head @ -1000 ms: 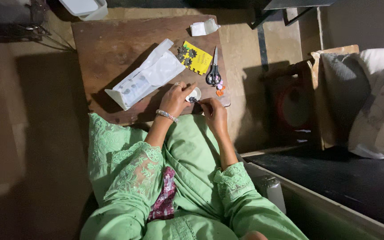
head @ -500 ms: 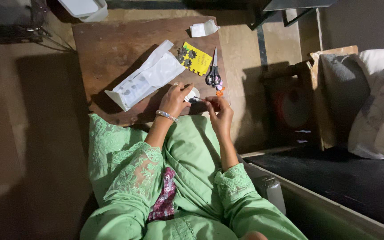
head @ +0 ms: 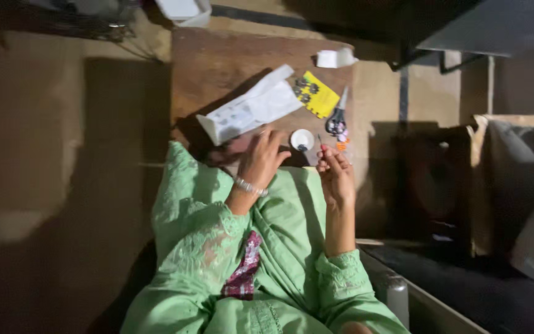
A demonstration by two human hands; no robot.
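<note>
Needle-thin and dark, a small tool (head: 319, 141) was pinched between the fingertips of the right hand (head: 335, 173), its tip raised just above the near edge of the table (head: 217, 62); too little of it was seen to tell its kind. That grip was clenched on the tool. The left hand (head: 264, 158) was held with fingers loosely curled and released, nothing being grasped in it; a beaded bracelet (head: 250, 187) was worn on its wrist.

Half a second before, a small white round dish (head: 302, 139) had been steadied by the left hand while the tool was touched to it. Now the dish was left lying alone on the table between the two hands, a dark speck seen in it, and both hands had been drawn back from it. The view had also been swung, so that the table was seen further right and tilted.

Beyond the dish, black-handled scissors (head: 337, 120) were laid just beside a few small orange and pink beads (head: 341, 143). A yellow card (head: 317, 96) bearing dark flower-shaped pieces was set next to them, and a long white plastic packet (head: 251, 111) was stretched across the table's middle. At the far edge a crumpled white wrapper (head: 336, 59) was seen. The way to the dish was blocked by nothing.
</note>
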